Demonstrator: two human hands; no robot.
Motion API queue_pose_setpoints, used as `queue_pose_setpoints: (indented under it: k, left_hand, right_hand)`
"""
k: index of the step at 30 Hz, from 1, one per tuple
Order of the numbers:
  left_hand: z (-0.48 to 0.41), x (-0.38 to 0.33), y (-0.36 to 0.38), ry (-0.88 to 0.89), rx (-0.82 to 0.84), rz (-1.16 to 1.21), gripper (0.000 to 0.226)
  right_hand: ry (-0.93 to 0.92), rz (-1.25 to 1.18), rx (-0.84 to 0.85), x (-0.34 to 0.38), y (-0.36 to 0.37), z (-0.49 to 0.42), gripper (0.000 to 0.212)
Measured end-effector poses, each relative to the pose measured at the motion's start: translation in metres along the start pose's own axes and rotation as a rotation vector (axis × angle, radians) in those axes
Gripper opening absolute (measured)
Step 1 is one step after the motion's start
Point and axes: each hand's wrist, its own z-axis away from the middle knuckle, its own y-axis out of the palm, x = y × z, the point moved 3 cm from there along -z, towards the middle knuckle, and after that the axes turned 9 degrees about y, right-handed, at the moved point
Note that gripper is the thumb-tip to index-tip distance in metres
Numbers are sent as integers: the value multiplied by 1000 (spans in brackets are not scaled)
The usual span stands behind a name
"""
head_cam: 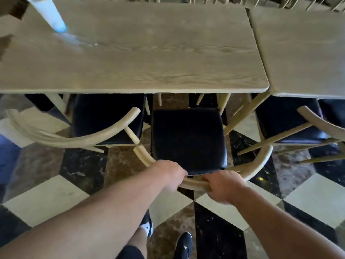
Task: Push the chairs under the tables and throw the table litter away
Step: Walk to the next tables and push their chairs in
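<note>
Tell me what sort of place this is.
Probably a restaurant or café dining room: wooden tables stand end to end, matching chairs with dark cushioned seats line them, more chair backs show behind, and the floor is patterned marble.

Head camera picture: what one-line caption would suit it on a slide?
Both hands, left and right, grip the curved backrest of a black-seated chair facing a wooden table.
</note>
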Motion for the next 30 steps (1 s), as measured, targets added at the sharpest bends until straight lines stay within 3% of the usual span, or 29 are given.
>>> queue_pose_setpoints:
  k: [9,23,30]
  left_hand:
    - [-21,62,-49,38,8,-3,24]
    - [-60,90,-103,-28,34,4,23]
    - [-50,104,-76,35,-202,-134,16]
  right_hand:
    - [13,-26,12,6,-54,-52,25]
    - [-54,-10,-59,-27,-93,-116,22]
    - [-26,50,-59,-21,-78,-125,28]
